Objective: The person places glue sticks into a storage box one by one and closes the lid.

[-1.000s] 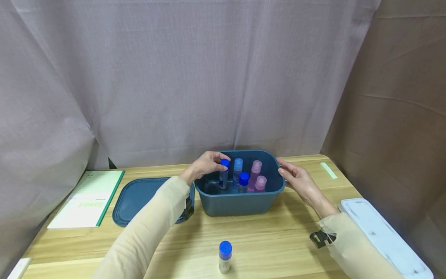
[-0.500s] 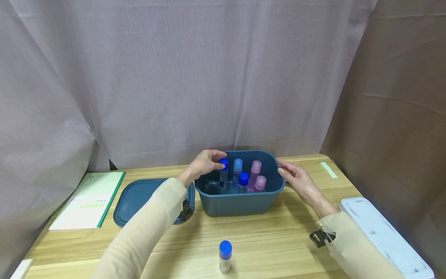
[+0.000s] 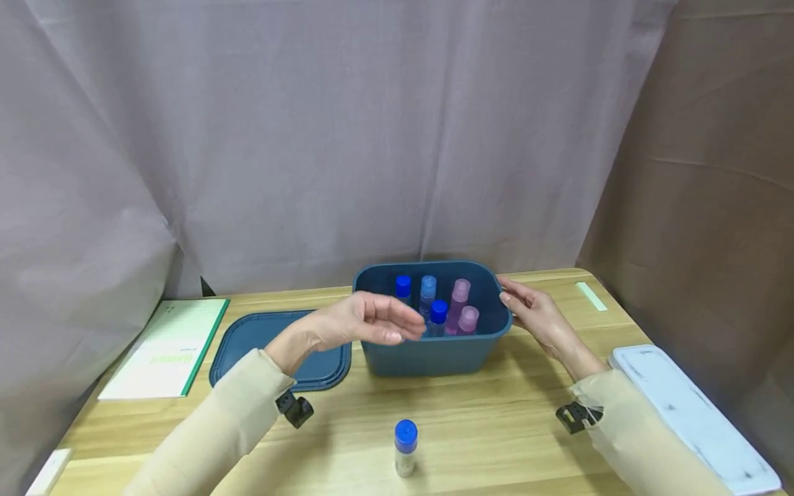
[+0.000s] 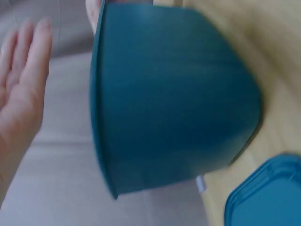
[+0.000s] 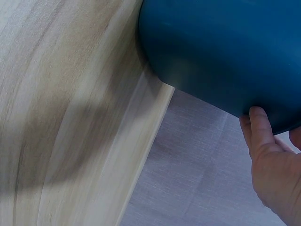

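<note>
My left hand [image 3: 360, 324] has come up out of the dark teal plastic tub [image 3: 434, 355] and drawn back toward me; a moment ago its fingers were pinched on the blue cap of the leftmost small bottle [image 3: 403, 287] inside. Now that grip is apart and holds nothing: the fingers lie loosely extended, palm turned toward the tub, hovering just in front of the tub's near left corner. My left forearm in its beige sleeve slants up from the lower left, lower and nearer me than before. The left wrist view shows the palm [image 4: 21, 94] flat and open beside the tub's outer wall [image 4: 174, 94].

The blue-capped bottle stands upright in the tub just beyond my left fingertips, with a pale blue-capped bottle [image 3: 428, 293], another blue-capped one [image 3: 438, 313] and two pink-capped bottles [image 3: 462, 306] to its right.

My right hand [image 3: 533, 313] has not shifted: straight fingers rest against the tub's right end, thumb near the rim, not curled round it. The right wrist view shows a fingertip [image 5: 258, 125] touching the tub's wall [image 5: 221, 52].

Below my left hand, nearer me on the light wooden worktop [image 3: 496, 427], a small clear bottle with a blue cap [image 3: 405, 448] stands alone. The tub's flat teal lid [image 3: 279, 351] lies under my left wrist, with a green-edged notebook [image 3: 167, 348] further left.
</note>
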